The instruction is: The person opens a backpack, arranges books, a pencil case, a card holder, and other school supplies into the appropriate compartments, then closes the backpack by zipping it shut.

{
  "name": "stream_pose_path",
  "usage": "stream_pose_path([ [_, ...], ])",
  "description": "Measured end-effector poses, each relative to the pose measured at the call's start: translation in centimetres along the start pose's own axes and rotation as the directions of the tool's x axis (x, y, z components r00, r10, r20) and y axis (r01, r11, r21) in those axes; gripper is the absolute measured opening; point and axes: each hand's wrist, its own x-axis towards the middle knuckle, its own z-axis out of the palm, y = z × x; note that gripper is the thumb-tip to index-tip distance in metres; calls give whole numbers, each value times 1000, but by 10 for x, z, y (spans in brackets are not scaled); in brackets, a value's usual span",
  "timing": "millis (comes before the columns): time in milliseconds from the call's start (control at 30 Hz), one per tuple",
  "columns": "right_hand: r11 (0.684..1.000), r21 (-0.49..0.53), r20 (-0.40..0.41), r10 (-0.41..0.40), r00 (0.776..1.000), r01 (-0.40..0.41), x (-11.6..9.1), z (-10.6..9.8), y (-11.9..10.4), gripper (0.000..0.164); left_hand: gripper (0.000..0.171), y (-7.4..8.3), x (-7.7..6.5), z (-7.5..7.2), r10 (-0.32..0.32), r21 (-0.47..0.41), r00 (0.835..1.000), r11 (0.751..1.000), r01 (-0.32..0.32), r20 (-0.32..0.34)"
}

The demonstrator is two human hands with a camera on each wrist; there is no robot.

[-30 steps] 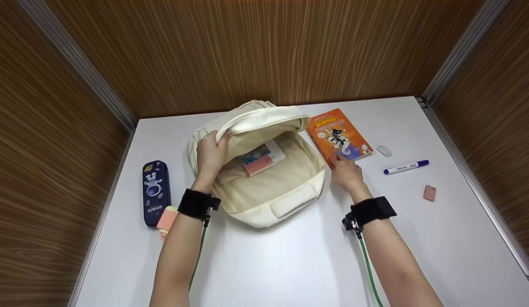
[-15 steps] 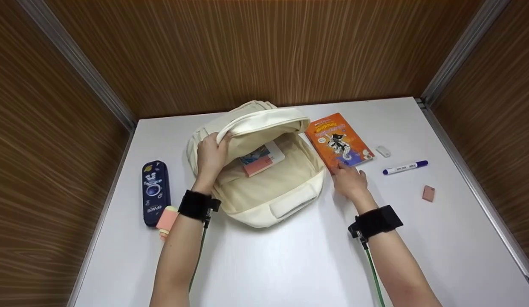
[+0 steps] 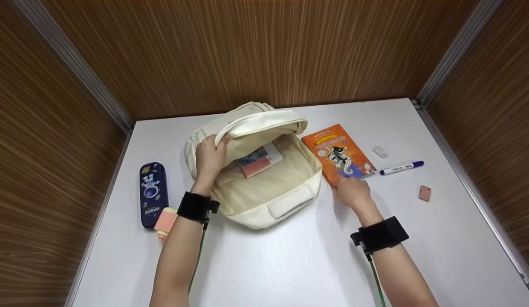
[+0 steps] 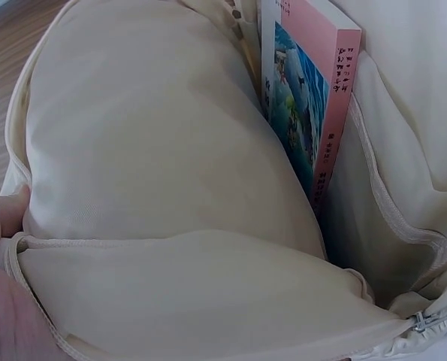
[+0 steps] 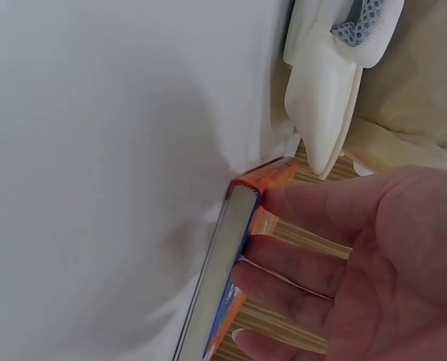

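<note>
In the head view, my left hand [image 3: 211,157] grips the edge of the raised flap [image 3: 264,123] of a cream backpack [image 3: 264,194], holding the main compartment wide. A pink-and-white book [image 3: 261,161] lies inside; the left wrist view shows its picture cover [image 4: 302,98] beside an inner pocket. To the right of the bag, an orange book [image 3: 339,153] lies flat on the table. My right hand [image 3: 353,192] touches its near end. In the right wrist view, fairly straight fingers [image 5: 298,259] rest against the cover near the spine, not wrapped around it.
A dark blue space-themed pencil case [image 3: 153,194] lies left, with sticky notes [image 3: 165,221] partly behind my left forearm. On the right are a small white item [image 3: 380,152], a purple-capped marker [image 3: 401,167] and a small pink block [image 3: 424,193]. Wood-patterned panels enclose the table.
The orange book has slid toward me along the table, with my right hand drawing back on it. My left hand stays on the flap, and the bag keeps its place.
</note>
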Motion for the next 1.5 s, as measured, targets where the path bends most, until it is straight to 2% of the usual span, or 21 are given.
stream_pose_path([
  [167,1000,-1,16,-8,1000,8,-10,-2,-4,29,38,-1,0,0,-6,0,1000,1000,6,4],
  [300,998,49,54,-34,998,32,-21,-2,-8,26,38,-1,-1,1,-9,3,1000,1000,9,6],
  [467,984,167,107,-81,991,62,-32,-4,-6,20,37,-1,-1,2,-12,1,1000,1000,12,-1],
  [600,957,282,113,-103,988,68,-32,-4,6,27,36,-1,0,1,-18,-4,1000,1000,18,-2],
  [700,932,362,121,-81,989,32,-33,-7,15,39,36,-1,0,1,-29,-5,1000,1000,29,4],
  [767,913,408,123,-34,992,-19,-34,-10,21,47,37,-1,0,1,-30,-7,1000,1000,30,7],
  [933,899,426,58,85,995,-102,-33,-18,42,53,38,-2,-1,2,-26,-13,1000,1000,26,4],
  [1033,881,425,65,199,978,-208,-31,-19,56,62,37,-3,-1,2,-30,-8,1000,1000,30,8],
  [1133,843,420,124,313,942,-335,-29,-19,66,78,37,-4,-1,3,-34,-5,999,999,34,12],
  [1200,821,404,167,367,915,-403,-28,-17,70,83,37,-4,-2,3,-32,-9,999,999,32,8],
  [1367,796,372,244,413,878,-478,-26,-12,76,73,37,-3,-3,2,-17,-10,1000,1000,17,-6],
  [1500,785,371,267,421,867,-496,-24,-10,80,74,39,-2,-3,3,-6,-8,1000,1000,6,-8],
])
